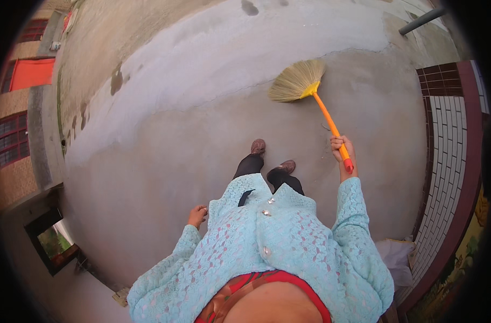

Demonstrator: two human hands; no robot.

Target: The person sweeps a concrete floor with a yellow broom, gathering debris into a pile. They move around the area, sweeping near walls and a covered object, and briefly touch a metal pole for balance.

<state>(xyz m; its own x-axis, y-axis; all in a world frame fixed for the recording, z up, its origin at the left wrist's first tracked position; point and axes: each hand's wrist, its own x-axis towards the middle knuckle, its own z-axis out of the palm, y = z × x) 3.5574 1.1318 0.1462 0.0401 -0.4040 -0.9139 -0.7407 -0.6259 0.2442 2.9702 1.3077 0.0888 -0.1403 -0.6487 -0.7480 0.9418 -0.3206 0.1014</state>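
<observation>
My right hand (pixel 340 146) is wrapped round the orange handle of a broom (pixel 325 112), close to its red end cap. The broom reaches out ahead of me, its fan of pale straw bristles spread on the concrete ground and joined to the handle by a yellow collar. At my left side, beside the hem of my light blue knitted cardigan (pixel 245 226), hangs my left hand (pixel 197 216). Its fingers are curled in, and nothing shows in them.
Grey concrete ground (pixel 165 161) surrounds my feet, with a paler strip and dark stains farther off. A white-tiled wall (pixel 444 145) runs along the right, with a pale sack (pixel 396 258) at its base. Buildings with red-framed windows (pixel 12 139) line the left. A grey pipe (pixel 422 21) juts in at far right.
</observation>
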